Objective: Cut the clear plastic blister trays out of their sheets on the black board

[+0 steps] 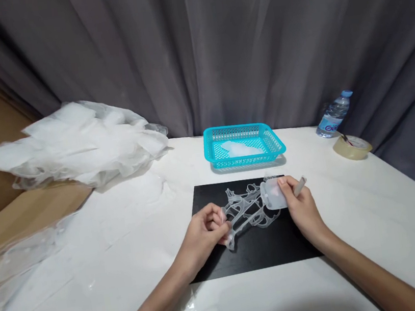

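- Fingers of the left hand (208, 225) curl inward, nearly closed, with thumb and fingertips pinching the left end of the clear plastic frame (244, 209).
- Right-hand fingers are bent too: the thumb of the right hand (303, 209) presses on the frosted plate (274, 195), and a slim grey stick (300, 186) juts up from between the thumb and the curled fingers.
- Both of these hand-held pieces, frame and plate, are over the black mat (260, 253), between the two hands; the plate overlaps the frame's right end, and whether they are joined is unclear.
- Behind the mat sits the turquoise basket (247, 160), with white pieces (241, 148) lying inside it.
- To the right, toward the far side of the white table (378, 214), a water bottle (333, 117) leans, with a roll of tape (353, 148) just beside it.
- At the far left a large heap of filmy white bags (85, 139) spreads over the table and partly over the cardboard (44, 201); more clear plastic film (25, 258) lies nearer.
- Grey curtain (230, 44) hangs in folds behind everything.
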Motion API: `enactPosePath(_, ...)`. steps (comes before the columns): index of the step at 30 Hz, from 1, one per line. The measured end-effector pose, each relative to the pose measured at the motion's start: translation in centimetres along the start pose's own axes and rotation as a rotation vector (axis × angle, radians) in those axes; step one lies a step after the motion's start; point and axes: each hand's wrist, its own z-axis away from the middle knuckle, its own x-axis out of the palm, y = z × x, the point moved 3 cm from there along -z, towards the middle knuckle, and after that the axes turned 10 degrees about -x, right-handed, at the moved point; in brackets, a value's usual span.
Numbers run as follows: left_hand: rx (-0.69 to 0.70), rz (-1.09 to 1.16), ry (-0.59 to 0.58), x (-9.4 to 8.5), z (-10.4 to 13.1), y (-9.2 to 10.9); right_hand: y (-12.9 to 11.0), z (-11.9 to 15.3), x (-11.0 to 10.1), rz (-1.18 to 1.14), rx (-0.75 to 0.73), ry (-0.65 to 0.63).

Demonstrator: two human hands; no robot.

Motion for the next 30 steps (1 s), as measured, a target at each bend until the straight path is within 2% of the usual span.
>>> enactPosePath(3,-0.001,-0.033,0.03,-0.3,-0.2,-0.4,-0.8,0.2,-0.2,-0.024,-0.066,0.011)
enactPosePath(6,-0.026,-0.099,-0.024,-0.9,-0.4,-0.6,-2.0,0.5,0.1,-0.083,-0.16,-0.106)
enactPosePath(7,-0.014,-0.156,-0.001,-1.2,-0.3,-0.5,-2.3,0.7,0.3,-0.1,-0.183,-0.16)
enactPosePath(9,0.096,-0.346,0.168,-1.9,0.0,0.4,-2.8,1.2,0.7,-0.109,-0.219,-0.277)
enactPosePath(11,0.306,-0.586,0.349,-2.1,0.5,1.7,-3.2,1.6,1.1,-0.088,-0.246,-0.372)
enactPosePath(12,0.41,-0.694,0.359,-1.8,0.8,2.3,-3.3,1.8,1.3,-0.074,-0.258,-0.401)
enactPosePath(13,0.497,-0.782,0.299,-1.2,0.9,2.7,-3.4,1.9,1.4,-0.063,-0.272,-0.425)
enactPosePath(15,0.618,-0.891,0.049,0.3,0.9,2.8,-3.5,1.9,1.7,-0.048,-0.298,-0.448)
enactPosePath(17,0.671,-0.947,-0.17,1.5,0.8,2.4,-3.5,1.8,1.8,-0.026,-0.301,-0.479)
enactPosePath(18,0.686,-0.969,-0.225,1.9,0.8,2.1,-3.5,1.7,1.9,-0.01,-0.294,-0.511)
enactPosePath(20,0.699,-1.001,-0.252,2.2,0.7,1.7,-3.4,1.5,1.7,0.02,-0.282,-0.591)
enactPosePath(24,0.651,-1.02,-0.236,2.1,0.9,1.5,-3.8,1.5,1.0,0.029,-0.308,-0.793)
enactPosePath(26,0.633,-1.013,-0.227,2.0,1.0,1.5,-3.8,1.3,0.5,0.034,-0.295,-0.844)
enactPosePath(28,0.661,-1.024,-0.194,1.9,1.0,1.4,-3.2,0.7,0.0,0.042,-0.215,-0.79)
enactPosePath(30,0.706,-1.071,-0.14,2.0,0.9,1.0,-2.1,-0.1,-0.6,0.022,-0.072,-0.645)
